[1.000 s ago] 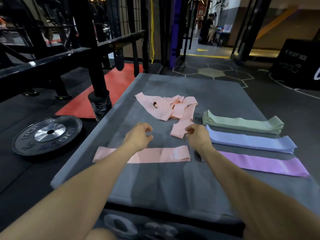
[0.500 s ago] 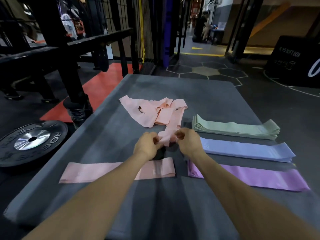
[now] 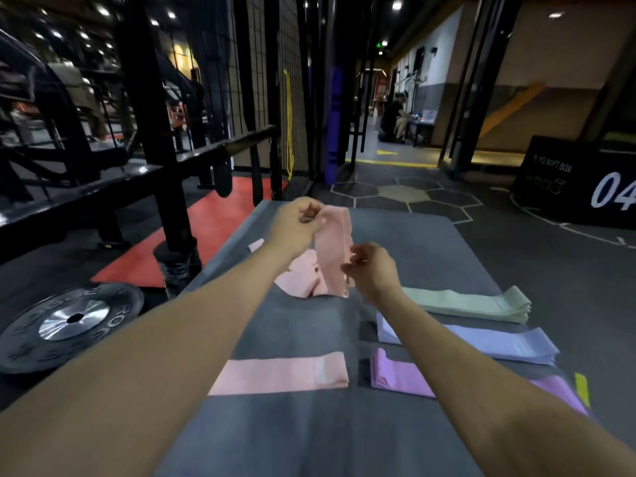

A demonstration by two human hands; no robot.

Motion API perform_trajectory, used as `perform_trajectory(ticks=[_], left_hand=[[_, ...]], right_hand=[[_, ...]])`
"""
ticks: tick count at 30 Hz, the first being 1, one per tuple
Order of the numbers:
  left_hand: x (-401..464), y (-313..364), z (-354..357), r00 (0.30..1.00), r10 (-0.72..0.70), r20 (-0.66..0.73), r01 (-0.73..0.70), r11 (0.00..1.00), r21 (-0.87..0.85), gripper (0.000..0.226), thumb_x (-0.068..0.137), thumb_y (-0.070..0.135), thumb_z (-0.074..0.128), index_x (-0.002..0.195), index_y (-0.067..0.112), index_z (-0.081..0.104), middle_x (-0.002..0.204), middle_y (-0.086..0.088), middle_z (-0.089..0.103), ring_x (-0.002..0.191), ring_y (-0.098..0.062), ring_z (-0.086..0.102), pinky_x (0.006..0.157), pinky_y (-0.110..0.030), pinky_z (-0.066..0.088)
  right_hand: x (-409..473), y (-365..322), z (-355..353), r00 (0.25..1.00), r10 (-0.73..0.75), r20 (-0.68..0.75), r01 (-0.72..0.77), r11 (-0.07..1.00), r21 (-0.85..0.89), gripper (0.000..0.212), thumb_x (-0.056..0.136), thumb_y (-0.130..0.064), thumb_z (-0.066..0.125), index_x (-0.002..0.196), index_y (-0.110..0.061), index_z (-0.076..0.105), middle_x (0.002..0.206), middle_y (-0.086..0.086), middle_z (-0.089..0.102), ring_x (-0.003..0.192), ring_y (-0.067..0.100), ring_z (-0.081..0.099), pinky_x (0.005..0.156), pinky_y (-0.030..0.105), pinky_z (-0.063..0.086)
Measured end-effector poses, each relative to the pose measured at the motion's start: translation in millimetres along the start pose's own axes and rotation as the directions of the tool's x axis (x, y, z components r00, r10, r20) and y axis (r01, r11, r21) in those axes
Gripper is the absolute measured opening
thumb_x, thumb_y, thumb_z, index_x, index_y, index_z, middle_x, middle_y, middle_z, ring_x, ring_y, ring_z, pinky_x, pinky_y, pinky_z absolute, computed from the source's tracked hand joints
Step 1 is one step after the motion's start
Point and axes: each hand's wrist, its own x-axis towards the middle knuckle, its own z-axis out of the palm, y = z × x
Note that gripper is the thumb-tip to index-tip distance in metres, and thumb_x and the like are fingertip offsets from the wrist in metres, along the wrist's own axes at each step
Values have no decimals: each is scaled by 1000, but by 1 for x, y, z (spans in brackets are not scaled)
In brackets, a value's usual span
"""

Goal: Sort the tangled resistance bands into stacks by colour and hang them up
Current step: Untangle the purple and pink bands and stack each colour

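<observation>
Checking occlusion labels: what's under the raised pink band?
Under the raised pink band, held up by the left hand, lies the tangled pink pile on the grey mat. The right hand and the band cover the pile's right part; how many bands remain cannot be told.

bare mat (image 3: 303, 438) near, band stacks (image 3: 481, 304) right

Pink band (image 3: 333, 249) — between both hands

I see the pink band (image 3: 333, 251) pinched in my left hand (image 3: 295, 224) as soft matt cloth, above a matt grey fabric surface (image 3: 303, 339), with a shiny-hubbed rubbery weight plate (image 3: 70, 321) far to its left.
</observation>
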Motion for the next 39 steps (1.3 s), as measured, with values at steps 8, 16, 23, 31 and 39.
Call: perform_trajectory(ticks=[8,16,23,31,39], left_hand=[[-7,72,-44,995,76,-69,-87,982,-169,17,87,5,62,80,20,60,77,5,59,72,-9,55,62,-22,49],[-29,108,-93,988,54,-144,-89,965,-248,16,85,7,66,78,21,61,82,1,62,88,-20,58,87,-42,51],[-61,104,-118,966,-29,-256,-53,950,-309,11,87,9,64,81,16,60,79,0,61,77,-16,56,70,-28,47],[-80,75,-145,932,-140,-336,81,979,-185,19,88,11,63,71,18,56,77,-2,60,78,-18,57,77,-37,54],[-87,73,-136,950,-154,-272,155,988,-15,22,88,12,52,69,15,42,67,-3,50,62,-19,45,58,-29,35]], right_hand=[[-12,-78,-26,975,-201,-95,210,973,98,41,76,-17,76,109,-5,55,95,0,55,85,17,52,71,25,37],[-53,-121,-21,951,-305,60,276,918,284,38,76,-16,76,106,-6,55,96,4,59,82,15,54,72,23,47],[-89,-132,-7,913,-346,215,217,861,460,15,82,2,67,75,-3,55,71,11,58,66,15,53,65,23,50],[-92,-128,-17,933,-314,177,223,888,401,22,89,-6,61,71,-14,51,67,0,55,61,13,50,59,25,44],[-88,-122,-40,901,-428,74,430,903,-12,15,83,-12,65,71,-17,57,72,1,60,66,14,50,59,23,43]])
